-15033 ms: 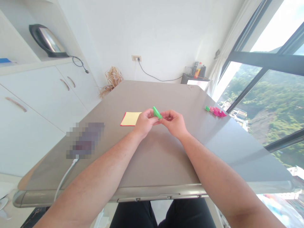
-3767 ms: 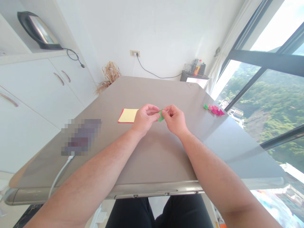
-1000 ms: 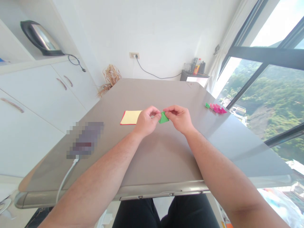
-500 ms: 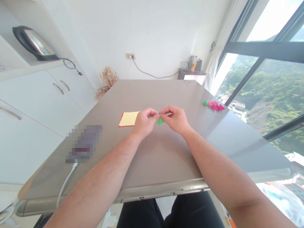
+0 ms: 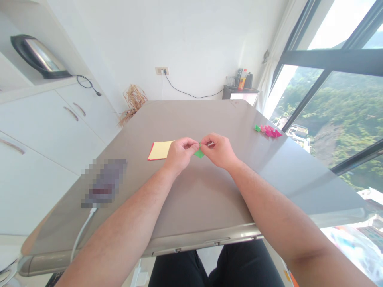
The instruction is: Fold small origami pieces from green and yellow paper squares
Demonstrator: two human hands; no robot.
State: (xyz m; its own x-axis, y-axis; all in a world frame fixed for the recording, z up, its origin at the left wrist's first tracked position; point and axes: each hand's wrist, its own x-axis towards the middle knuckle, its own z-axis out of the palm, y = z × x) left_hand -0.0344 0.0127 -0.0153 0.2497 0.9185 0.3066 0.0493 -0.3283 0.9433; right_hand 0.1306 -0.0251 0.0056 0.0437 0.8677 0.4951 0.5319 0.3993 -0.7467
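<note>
The left hand (image 5: 180, 152) and the right hand (image 5: 219, 150) each pinch the folded green paper (image 5: 199, 154) in a closed grip, the paper being located between them over the counter (image 5: 203, 199), with red-edged yellow paper (image 5: 159, 150) beside the left hand and folded pink pieces (image 5: 271, 131) farther right.

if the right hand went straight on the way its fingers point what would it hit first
Past the green folded paper it pinches, probably the left hand: the right hand's fingertips face it closely, though contact is unclear.
</note>
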